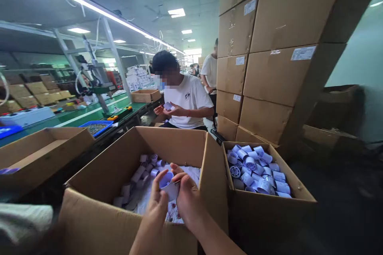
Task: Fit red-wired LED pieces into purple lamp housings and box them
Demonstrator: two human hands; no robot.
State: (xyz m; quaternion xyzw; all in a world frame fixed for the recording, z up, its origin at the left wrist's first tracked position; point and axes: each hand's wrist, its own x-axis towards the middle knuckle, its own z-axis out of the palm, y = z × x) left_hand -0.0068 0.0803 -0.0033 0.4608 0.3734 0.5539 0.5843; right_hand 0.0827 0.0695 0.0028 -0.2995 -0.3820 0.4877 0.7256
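Note:
My left hand (pixel 158 199) holds a white plastic cup-shaped part (pixel 169 188) between thumb and fingers, its open end turned up toward the camera. My right hand (pixel 187 195) pinches at the right rim of the same part; whatever small item may be between those fingertips is too small to tell. Both hands are over a large open cardboard box (pixel 173 143). Inside it, similar white parts (pixel 139 173) lie along the left side on white sheeting, and small reddish pieces (pixel 173 212) show beneath the hands.
A smaller box (pixel 269 211) full of white cylinders (pixel 257 169) stands at the right, below stacked cartons (pixel 278 63). Across the big box sits a person (pixel 188 95) handling a similar part. At left are a green conveyor bench (pixel 72 117), a blue tray (pixel 97 126) and an open carton (pixel 38 147).

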